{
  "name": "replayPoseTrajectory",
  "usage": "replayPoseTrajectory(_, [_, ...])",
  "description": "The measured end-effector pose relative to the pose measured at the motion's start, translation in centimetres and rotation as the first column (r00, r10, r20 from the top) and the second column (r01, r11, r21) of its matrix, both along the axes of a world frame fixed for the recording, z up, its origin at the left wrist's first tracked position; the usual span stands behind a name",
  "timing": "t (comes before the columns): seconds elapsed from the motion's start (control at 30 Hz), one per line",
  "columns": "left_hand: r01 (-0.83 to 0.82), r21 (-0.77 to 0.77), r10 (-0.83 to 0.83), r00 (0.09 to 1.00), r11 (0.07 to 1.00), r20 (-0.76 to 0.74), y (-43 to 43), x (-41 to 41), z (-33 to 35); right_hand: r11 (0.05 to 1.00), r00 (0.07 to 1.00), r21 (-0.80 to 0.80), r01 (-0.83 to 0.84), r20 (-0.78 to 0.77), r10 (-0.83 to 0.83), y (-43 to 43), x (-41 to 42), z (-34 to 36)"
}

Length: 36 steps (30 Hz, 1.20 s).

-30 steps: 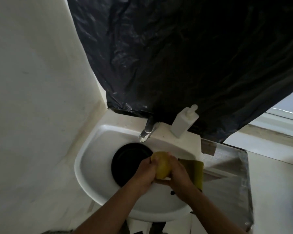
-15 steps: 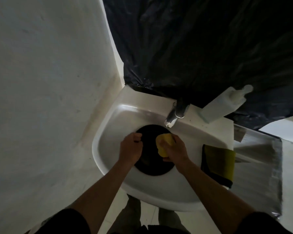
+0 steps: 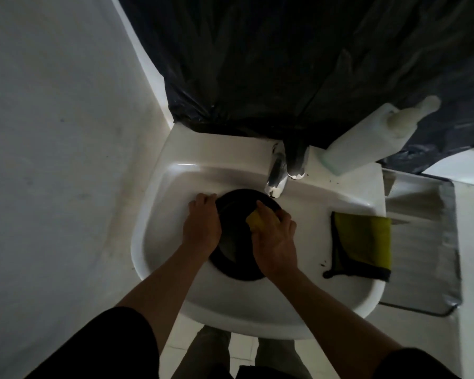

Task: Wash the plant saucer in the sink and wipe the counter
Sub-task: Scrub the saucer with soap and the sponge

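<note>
My left grip [image 3: 201,225] reaches into the white sink [image 3: 153,242], forearm running up from the lower left, wrist nearly straight and the back of the hand facing up. Its fingers curl over the left rim of the black plant saucer [image 3: 234,250] and hold it. The saucer sits in the basin, its far edge just under the spout of the chrome faucet [image 3: 277,173] and its near part on the basin's front slope; I cannot tell whether it lies flat or leans. My right grip [image 3: 275,242] comes in from the lower right, forearm angled toward the middle, and is clenched around a yellow sponge [image 3: 256,221]. The thumb lies stretched along the sponge's upper side while the other fingers wrap its right edge, and the sponge presses down on the saucer's inner face. The two grips sit close to each other with a strip of dark saucer showing between them. On the sink's right ledge a folded yellow cloth with dark edging [image 3: 364,242] lies flat, well apart from the saucer. A white pump bottle [image 3: 367,143] stands at the back right corner, beside the faucet. Black plastic sheeting [image 3: 285,64] hangs behind the sink, and a metal tray [image 3: 422,242] adjoins its right side.
</note>
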<state>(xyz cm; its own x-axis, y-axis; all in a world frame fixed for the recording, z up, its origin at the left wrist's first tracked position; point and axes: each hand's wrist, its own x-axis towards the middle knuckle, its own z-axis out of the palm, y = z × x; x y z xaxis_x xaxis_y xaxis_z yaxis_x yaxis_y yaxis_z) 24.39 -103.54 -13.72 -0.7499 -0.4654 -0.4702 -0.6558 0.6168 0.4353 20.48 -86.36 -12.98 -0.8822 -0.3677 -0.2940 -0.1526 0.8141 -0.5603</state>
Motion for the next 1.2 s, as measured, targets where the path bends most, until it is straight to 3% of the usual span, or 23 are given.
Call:
replayPoseTrajectory(0.2, [0.082, -0.033, -0.081, 0.997, 0.996, 0.02, -0.9, -0.3, -0.7, 0.98, 0.992, 0.171, -0.099, 0.094, 0.084, -0.3, 0.2, -1.3])
replayPoseTrajectory(0.33, [0.05, 0.066, -0.051, 0.999, 0.997, 0.002, -1.1, 0.0, -0.8, 0.954, 0.976, 0.24, -0.181, 0.167, 0.143, -0.5, 0.0, -2.0])
replayPoseTrajectory(0.53, [-0.067, 0.324, 0.085, 0.996, 0.944, -0.041, -1.5, 0.8, 1.3, 0.947, 0.969, 0.226, -0.23, 0.144, 0.201, -0.8, -0.5, -1.6])
replayPoseTrajectory(0.77, [-0.114, 0.617, 0.199, 0.977, 0.779, -0.071, -1.2, 1.9, 2.9, 0.959, 0.957, 0.095, -0.265, -0.092, 0.274, -0.9, 0.4, 2.0])
replayPoseTrajectory(1.0, [-0.183, 0.676, 0.295, 0.954, 0.714, -0.053, -1.1, 4.3, 2.8, 0.842, 0.842, 0.123, -0.525, -0.069, 0.535, 2.5, 2.0, 2.3])
replayPoseTrajectory(1.2, [-0.191, 0.717, 0.31, 0.95, 0.671, -0.038, -0.4, 5.6, 3.0, 0.86, 0.891, 0.281, -0.426, -0.035, 0.453, 4.1, -0.7, 2.5])
